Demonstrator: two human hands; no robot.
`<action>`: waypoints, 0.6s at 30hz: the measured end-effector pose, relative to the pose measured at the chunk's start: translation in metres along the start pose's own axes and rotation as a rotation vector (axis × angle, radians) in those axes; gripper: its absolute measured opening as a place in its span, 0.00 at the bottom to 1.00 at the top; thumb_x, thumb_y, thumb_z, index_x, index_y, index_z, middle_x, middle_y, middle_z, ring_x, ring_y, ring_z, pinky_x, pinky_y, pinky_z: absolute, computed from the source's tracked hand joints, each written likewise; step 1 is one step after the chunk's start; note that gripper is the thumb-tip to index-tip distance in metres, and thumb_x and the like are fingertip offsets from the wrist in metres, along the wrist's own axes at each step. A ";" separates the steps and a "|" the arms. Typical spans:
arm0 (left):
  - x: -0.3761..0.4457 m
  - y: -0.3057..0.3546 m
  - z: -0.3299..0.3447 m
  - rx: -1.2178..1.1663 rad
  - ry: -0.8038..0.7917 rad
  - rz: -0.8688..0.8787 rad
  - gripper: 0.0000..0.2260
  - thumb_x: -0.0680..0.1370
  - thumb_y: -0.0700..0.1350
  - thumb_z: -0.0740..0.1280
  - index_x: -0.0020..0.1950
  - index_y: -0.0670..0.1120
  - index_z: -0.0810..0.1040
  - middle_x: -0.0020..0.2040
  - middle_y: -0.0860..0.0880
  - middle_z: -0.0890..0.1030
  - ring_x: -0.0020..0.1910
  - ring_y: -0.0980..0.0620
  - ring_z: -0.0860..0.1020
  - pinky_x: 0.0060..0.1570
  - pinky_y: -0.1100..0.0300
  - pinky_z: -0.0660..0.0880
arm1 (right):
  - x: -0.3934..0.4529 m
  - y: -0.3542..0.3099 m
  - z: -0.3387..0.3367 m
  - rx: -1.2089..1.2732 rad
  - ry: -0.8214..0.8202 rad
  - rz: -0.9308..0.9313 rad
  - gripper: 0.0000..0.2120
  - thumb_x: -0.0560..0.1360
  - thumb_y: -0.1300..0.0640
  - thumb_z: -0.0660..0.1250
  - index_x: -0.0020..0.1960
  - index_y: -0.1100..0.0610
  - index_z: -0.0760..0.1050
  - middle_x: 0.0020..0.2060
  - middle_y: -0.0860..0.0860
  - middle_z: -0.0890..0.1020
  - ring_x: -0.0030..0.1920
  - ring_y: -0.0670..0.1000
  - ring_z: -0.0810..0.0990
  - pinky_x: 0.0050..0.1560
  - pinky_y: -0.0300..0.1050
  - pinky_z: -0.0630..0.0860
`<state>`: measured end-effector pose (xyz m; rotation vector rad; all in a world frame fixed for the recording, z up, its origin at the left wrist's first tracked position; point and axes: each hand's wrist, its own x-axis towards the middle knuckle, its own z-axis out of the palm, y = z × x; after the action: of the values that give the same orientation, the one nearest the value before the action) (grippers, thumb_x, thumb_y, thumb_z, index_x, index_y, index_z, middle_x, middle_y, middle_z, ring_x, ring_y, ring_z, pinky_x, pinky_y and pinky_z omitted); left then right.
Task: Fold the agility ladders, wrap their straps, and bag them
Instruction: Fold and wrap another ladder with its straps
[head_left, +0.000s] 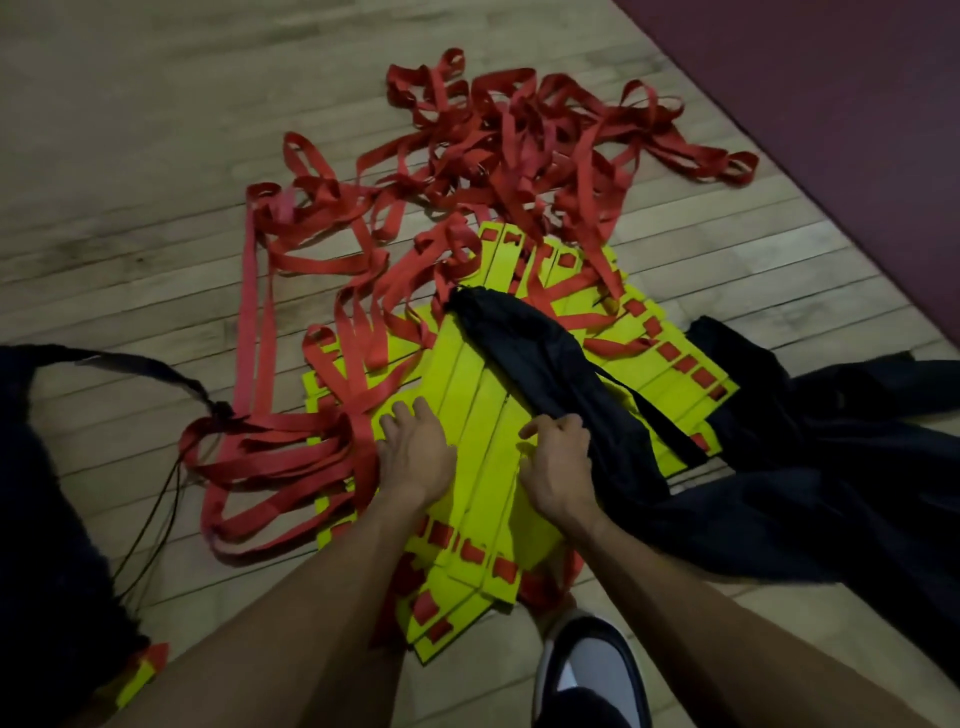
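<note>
2 hands at work over 1 heap of yellow rungs (483, 415) on the wooden floor (130, 156). Left hand (415, 452): fingers spread, pressed flat on the rungs. Right hand (558, 457): fingers curled, gripping the near end of a black bag (545, 364) draped across the heap. Rung long axis runs near to far, directly under both hands. Red straps (493, 156) lie loose and tangled, far and left, nearer the left hand.
</note>
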<state>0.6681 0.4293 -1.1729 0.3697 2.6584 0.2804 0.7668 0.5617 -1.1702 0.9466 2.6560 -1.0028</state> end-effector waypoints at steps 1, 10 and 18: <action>0.002 -0.002 -0.001 -0.008 0.003 -0.007 0.28 0.80 0.49 0.69 0.73 0.38 0.62 0.71 0.37 0.64 0.70 0.35 0.65 0.65 0.43 0.67 | 0.000 0.002 0.000 0.032 0.001 0.005 0.17 0.75 0.69 0.64 0.61 0.57 0.72 0.59 0.54 0.64 0.62 0.58 0.64 0.56 0.46 0.65; 0.004 -0.016 -0.004 -0.204 -0.094 -0.093 0.21 0.80 0.36 0.64 0.72 0.34 0.63 0.50 0.41 0.75 0.48 0.41 0.75 0.41 0.52 0.67 | 0.004 0.006 0.007 0.355 0.043 0.224 0.21 0.72 0.70 0.71 0.62 0.59 0.71 0.57 0.54 0.67 0.53 0.54 0.73 0.53 0.39 0.70; -0.001 -0.042 -0.017 -0.335 -0.145 -0.161 0.25 0.78 0.33 0.63 0.76 0.38 0.66 0.70 0.37 0.74 0.68 0.38 0.73 0.60 0.54 0.70 | 0.010 -0.016 0.037 0.573 -0.005 0.312 0.12 0.70 0.69 0.73 0.45 0.58 0.73 0.32 0.51 0.76 0.40 0.54 0.77 0.43 0.53 0.76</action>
<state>0.6526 0.3876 -1.1685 0.0649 2.4236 0.6117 0.7467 0.5342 -1.1930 1.3970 2.1388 -1.7057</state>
